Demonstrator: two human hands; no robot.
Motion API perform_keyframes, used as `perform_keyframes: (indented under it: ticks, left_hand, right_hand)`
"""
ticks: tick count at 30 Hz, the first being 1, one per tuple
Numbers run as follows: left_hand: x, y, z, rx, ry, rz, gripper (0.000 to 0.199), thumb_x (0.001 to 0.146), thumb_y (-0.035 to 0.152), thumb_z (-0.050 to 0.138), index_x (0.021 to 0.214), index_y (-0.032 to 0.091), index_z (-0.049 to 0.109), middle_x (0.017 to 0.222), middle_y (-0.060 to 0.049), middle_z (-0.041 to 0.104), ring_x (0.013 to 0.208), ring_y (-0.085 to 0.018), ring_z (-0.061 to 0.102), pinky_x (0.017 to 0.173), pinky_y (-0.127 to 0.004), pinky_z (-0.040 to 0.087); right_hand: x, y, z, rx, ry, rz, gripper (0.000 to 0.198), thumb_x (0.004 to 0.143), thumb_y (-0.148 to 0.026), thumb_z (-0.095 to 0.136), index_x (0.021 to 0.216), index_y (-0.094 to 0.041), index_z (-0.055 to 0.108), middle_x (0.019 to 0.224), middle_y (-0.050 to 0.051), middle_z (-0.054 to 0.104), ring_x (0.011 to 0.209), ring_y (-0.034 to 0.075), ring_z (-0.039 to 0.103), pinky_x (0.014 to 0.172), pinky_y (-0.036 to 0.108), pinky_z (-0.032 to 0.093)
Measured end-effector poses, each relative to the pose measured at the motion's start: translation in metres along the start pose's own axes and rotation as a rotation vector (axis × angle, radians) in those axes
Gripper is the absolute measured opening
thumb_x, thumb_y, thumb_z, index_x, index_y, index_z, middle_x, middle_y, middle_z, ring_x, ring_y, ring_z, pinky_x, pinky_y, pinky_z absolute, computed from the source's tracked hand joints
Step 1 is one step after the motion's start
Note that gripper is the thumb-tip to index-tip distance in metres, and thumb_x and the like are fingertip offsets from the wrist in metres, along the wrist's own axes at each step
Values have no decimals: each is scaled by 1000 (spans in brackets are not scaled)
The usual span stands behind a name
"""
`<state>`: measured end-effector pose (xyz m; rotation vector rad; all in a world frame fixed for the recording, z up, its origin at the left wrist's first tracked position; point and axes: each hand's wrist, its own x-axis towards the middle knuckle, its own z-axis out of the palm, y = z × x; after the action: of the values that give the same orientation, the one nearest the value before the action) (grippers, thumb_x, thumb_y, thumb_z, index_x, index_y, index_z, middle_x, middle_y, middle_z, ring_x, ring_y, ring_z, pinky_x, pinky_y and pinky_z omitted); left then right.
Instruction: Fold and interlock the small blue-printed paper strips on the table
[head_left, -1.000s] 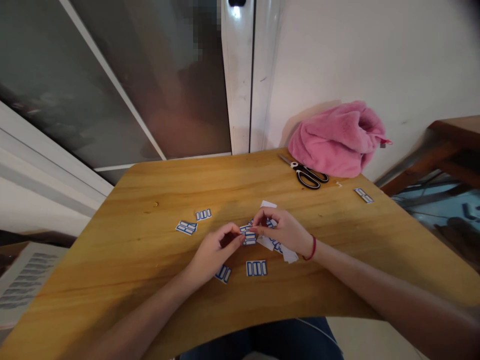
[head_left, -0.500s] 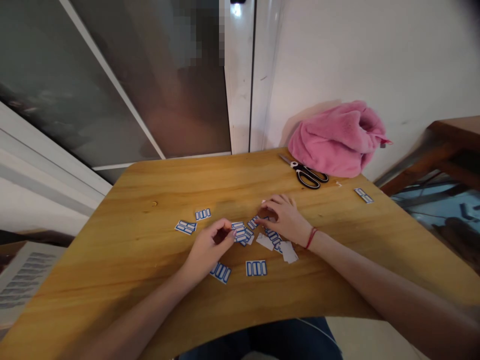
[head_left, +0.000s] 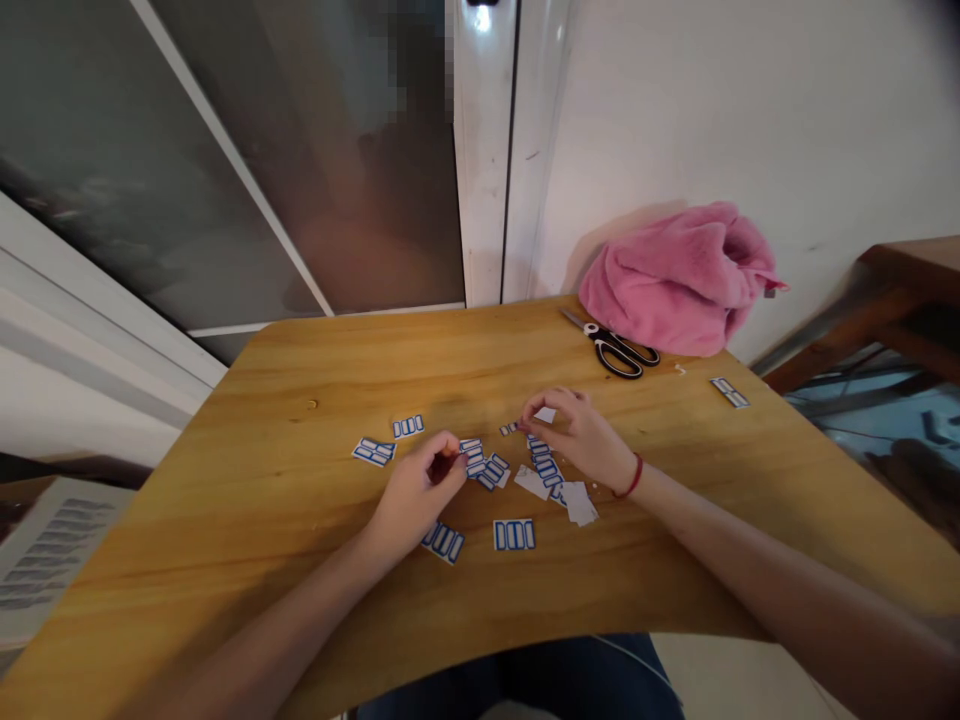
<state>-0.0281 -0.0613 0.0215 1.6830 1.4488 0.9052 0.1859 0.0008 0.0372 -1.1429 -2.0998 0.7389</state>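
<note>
My left hand (head_left: 417, 488) is closed in a pinch on a small stack of blue-bordered label stickers (head_left: 472, 457). My right hand (head_left: 586, 436), with a red string bracelet at the wrist, pinches one label sticker (head_left: 508, 430), seen nearly edge-on above the table. Close under the right hand lies a line of overlapping labels (head_left: 545, 466). White-backed pieces (head_left: 578, 502) lie face down beside it. A pair of labels (head_left: 493, 470) sits between the hands. Nearer to me are a single label sheet (head_left: 514, 535) and another (head_left: 445, 542) beside the left wrist.
Two small groups of labels, one sheet (head_left: 408, 427) and an overlapping pair (head_left: 373, 452), lie left on the wooden table (head_left: 247, 440). Black-handled scissors (head_left: 619, 352) rest by a pink plush cloth (head_left: 675, 280) at the back right. One label (head_left: 730, 392) lies near the right edge.
My right hand has lifted its label slightly up and away, tilting it from facing me to nearly edge-on. The left hand stays almost in place with its labels.
</note>
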Motion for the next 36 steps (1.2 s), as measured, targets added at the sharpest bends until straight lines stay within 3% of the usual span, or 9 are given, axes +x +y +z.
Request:
perform_keyframes:
  ticks: [3, 6, 11, 19, 24, 31, 36]
  left_hand:
    - [0, 0, 1, 16, -67, 2, 15, 82, 30, 45, 72, 19, 45, 65, 4, 43, 61, -10, 42, 58, -21, 33]
    - [0, 1, 4, -27, -165, 11, 15, 83, 32, 45, 75, 19, 48, 65, 4, 45, 61, -10, 42, 57, -21, 34]
    - [-3, 4, 8, -100, -240, 32, 18, 84, 35, 45, 78, 18, 50, 71, 2, 50, 66, -11, 45, 61, -21, 37]
    - [-4, 8, 6, -165, -273, 6, 21, 84, 38, 46, 78, 18, 48, 73, 1, 50, 69, -11, 45, 64, -21, 38]
    - [-5, 10, 6, -131, -295, 31, 20, 85, 37, 45, 81, 18, 52, 77, 0, 54, 72, -12, 49, 66, -22, 40]
    - [-3, 8, 2, -45, -229, 109, 22, 79, 39, 56, 89, 20, 59, 87, -2, 59, 81, -15, 54, 74, -25, 42]
    - [-3, 6, 7, -8, -184, 100, 20, 78, 38, 56, 77, 18, 58, 78, 0, 60, 73, -13, 54, 68, -24, 41]
  right_hand:
    - [-2, -9, -2, 218, -114, 3, 17, 79, -36, 58, 78, -19, 59, 79, 1, 62, 76, 14, 55, 74, 29, 41]
    - [-6, -15, 4, 278, -215, -21, 16, 78, -35, 60, 77, -19, 61, 75, 0, 62, 70, 12, 54, 68, 26, 43]
    - [-12, -16, 19, 305, -166, 7, 22, 73, -34, 65, 83, -18, 56, 78, 1, 59, 66, 10, 51, 62, 24, 43]
    - [-12, -13, 21, 350, -270, 45, 23, 71, -32, 67, 87, -18, 57, 70, -2, 56, 60, 9, 47, 57, 22, 40]
    - [-13, -15, 20, 293, -288, 56, 16, 73, -33, 64, 77, -17, 60, 64, -2, 55, 58, 8, 46, 55, 21, 38]
    - [-13, -16, 18, 280, -225, 81, 23, 71, -39, 67, 71, -17, 60, 60, -3, 53, 56, 8, 45, 53, 21, 36]
    - [-13, -17, 16, 292, -261, 60, 28, 72, -44, 63, 74, -17, 59, 62, -2, 54, 58, 9, 45, 53, 21, 36]
